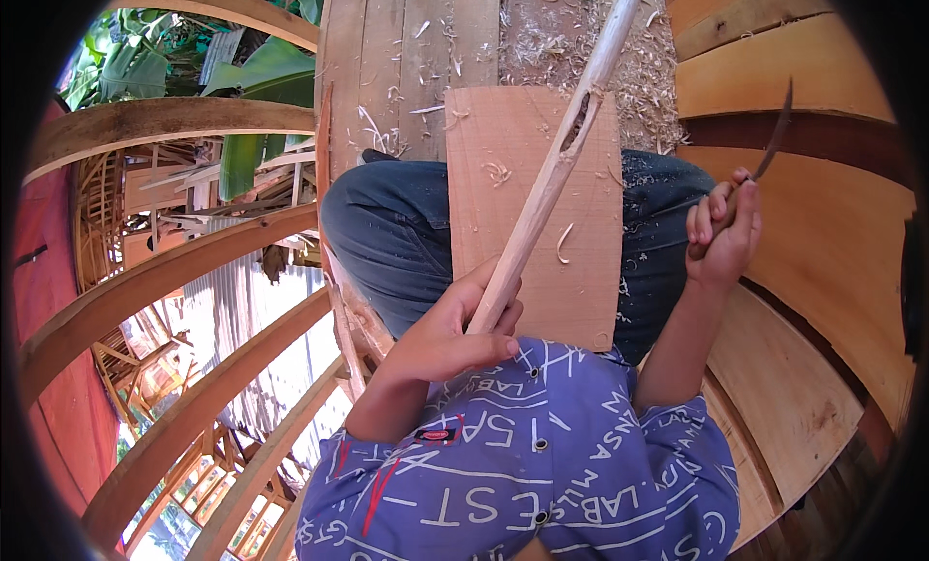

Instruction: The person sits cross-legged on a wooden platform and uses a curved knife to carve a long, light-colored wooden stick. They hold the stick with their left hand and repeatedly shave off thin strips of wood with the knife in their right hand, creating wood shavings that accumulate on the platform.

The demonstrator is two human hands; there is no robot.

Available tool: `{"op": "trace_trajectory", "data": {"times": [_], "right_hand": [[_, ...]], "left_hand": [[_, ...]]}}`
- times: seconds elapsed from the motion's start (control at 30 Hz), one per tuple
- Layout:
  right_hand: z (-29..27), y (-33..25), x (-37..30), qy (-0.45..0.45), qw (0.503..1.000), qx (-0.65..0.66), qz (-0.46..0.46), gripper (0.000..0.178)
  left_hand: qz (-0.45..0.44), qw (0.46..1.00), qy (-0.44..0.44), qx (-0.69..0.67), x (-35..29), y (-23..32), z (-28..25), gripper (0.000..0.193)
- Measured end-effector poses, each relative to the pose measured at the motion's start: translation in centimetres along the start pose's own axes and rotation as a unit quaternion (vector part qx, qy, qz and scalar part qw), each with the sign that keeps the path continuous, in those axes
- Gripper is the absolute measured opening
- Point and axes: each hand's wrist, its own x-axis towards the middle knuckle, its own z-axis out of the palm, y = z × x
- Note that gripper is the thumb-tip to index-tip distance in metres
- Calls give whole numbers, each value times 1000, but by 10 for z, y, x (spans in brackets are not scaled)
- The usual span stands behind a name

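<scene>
1. Stick [550, 186], pale and long, slants over a flat wooden board [484, 222] from 7 o'clock to 1 o'clock, reaching past the board's far edge; a dark hollow [581, 118] shows in it near that edge. Whether stick and board touch, I cannot tell.
2. Left hand [460, 334], at 7 o'clock from the board's centre, has its fingers curled round the stick's lower end.
3. Right hand [728, 222], at 3 o'clock and well apart from the stick, is closed round the handle of a knife [777, 131]; its slim, curved blade points to 1 o'clock.
4. Board lies over the lap, between dark trousers [387, 237], with a few curled shavings [564, 244] on it.
5. Plank floor [416, 68], at 12 o'clock, carries more shavings, thickest toward 1 o'clock.
6. Wooden slats [174, 118] run at 8 to 10 o'clock, green leaves [276, 73] beyond.
</scene>
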Motion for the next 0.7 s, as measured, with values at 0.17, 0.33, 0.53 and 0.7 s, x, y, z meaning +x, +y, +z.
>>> {"op": "trace_trajectory", "data": {"times": [0.17, 0.33, 0.53, 0.7], "right_hand": [[14, 6, -22, -104, 984, -120, 76, 11], [42, 36, -44, -93, 981, -60, 161, 22], [70, 43, -57, -119, 980, -94, 127, 32], [63, 45, -57, -104, 982, -105, 113, 24]], "left_hand": [[76, 946, 122, 290, 8, -3, -12, 51], [148, 890, 192, 385, 22, -6, -2, 59], [152, 882, 187, 405, 26, -9, 6, 60], [61, 984, 87, 142, 30, -5, 12, 63]]}}
